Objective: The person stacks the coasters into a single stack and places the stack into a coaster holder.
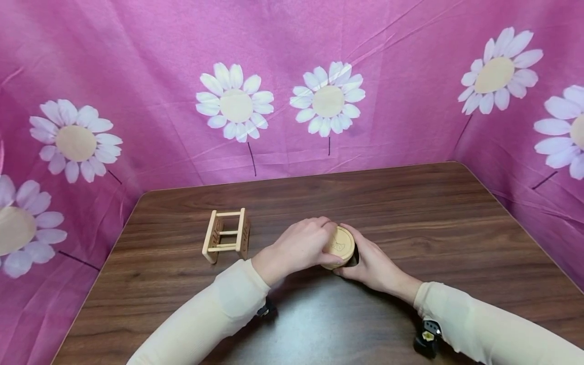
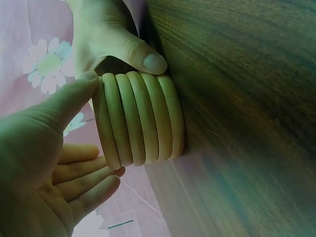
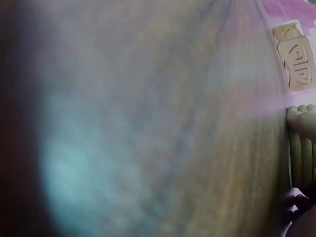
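Note:
A stack of round wooden coasters (image 2: 140, 118) stands on the table, slightly uneven at its edges. The top coaster (image 1: 339, 245) carries an engraved line drawing. My left hand (image 1: 301, 244) reaches over from the left and pinches this top coaster, thumb on one edge and fingertips on the opposite one. On the right side of the stack, my right hand (image 1: 376, 264) holds the lower coasters, its thumb (image 2: 154, 64) lying against their rims. Part of the stack is hidden behind both hands in the head view. The right wrist view catches only its edge.
A small wooden coaster rack (image 1: 226, 248) with cut-out side panels and crossbars stands left of the hands. Brown wood-grain table (image 1: 410, 203) lies beneath everything. A pink cloth (image 1: 283, 50) printed with white daisies hangs behind and beside it.

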`<action>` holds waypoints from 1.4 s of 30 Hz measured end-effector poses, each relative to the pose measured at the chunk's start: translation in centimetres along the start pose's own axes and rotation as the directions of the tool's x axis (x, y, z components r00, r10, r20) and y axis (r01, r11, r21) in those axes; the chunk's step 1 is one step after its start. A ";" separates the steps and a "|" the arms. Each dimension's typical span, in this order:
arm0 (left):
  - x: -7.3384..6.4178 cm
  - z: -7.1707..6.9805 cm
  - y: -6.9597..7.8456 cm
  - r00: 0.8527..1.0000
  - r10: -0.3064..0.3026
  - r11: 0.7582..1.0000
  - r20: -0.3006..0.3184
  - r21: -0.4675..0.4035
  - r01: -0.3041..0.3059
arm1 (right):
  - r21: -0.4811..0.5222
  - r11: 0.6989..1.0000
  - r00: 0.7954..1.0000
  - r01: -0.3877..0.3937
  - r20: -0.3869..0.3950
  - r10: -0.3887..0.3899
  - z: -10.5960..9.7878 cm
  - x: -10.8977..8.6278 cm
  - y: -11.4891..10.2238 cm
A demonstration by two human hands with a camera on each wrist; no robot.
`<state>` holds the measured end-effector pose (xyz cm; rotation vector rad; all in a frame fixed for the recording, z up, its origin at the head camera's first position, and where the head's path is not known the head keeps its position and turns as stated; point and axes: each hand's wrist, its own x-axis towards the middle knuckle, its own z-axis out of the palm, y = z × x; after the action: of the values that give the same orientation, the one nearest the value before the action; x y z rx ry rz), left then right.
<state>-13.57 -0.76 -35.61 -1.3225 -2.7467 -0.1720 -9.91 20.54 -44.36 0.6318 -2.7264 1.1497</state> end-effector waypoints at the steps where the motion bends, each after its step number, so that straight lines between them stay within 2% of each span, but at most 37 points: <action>1: 0.0 0.0 -0.1 1.000 -0.004 1.000 -0.001 -0.011 0.004 | 0.008 1.000 1.000 -0.006 0.009 0.006 -0.2 0.1 -0.4; 5: -0.2 0.1 -0.3 1.000 -0.011 0.998 -0.001 -0.058 0.011 | -0.014 0.999 0.999 -0.034 0.040 0.034 -0.6 0.4 -1.1; 9: -0.5 0.0 -0.7 0.999 -0.039 0.987 0.016 -0.158 0.041 | -0.026 0.999 0.998 -0.036 0.044 0.037 -0.9 0.5 -1.2; 16: -1.1 0.3 -1.6 0.993 -0.109 0.926 0.038 -0.360 0.115 | -0.019 0.999 0.998 -0.033 0.054 0.034 -1.4 0.6 -1.2; 23: -1.7 0.8 -2.3 0.992 -0.127 0.885 -0.019 -0.453 0.105 | -0.008 0.999 0.997 -0.031 0.066 0.031 -1.6 0.7 -1.0; 26: -1.8 0.8 -2.4 0.991 -0.133 0.867 -0.028 -0.487 0.103 | -0.004 1.000 0.998 -0.026 0.065 0.026 -1.8 0.5 -0.9; 28: -1.8 0.9 -2.4 0.989 -0.148 0.846 -0.023 -0.521 0.114 | 0.001 1.000 0.998 -0.024 0.063 0.024 -1.9 0.5 -0.8; 30: -1.9 0.9 -2.4 0.986 -0.168 0.809 -0.014 -0.573 0.130 | 0.024 0.999 0.998 -0.022 0.059 0.020 -2.0 0.4 -0.8; 36: -2.4 1.2 -2.6 0.970 -0.242 0.644 0.019 -0.745 0.175 | 0.197 0.980 0.999 -0.012 0.047 0.003 -2.1 0.5 -0.7; 42: -3.0 1.6 -2.8 0.949 -0.313 0.532 0.017 -0.825 0.190 | 0.288 0.958 1.000 -0.004 0.002 0.004 -2.1 0.5 -1.0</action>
<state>-13.98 -4.58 -37.77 -0.8946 -2.7650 -1.6885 -10.09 21.23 -42.02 0.6592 -2.5822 1.5642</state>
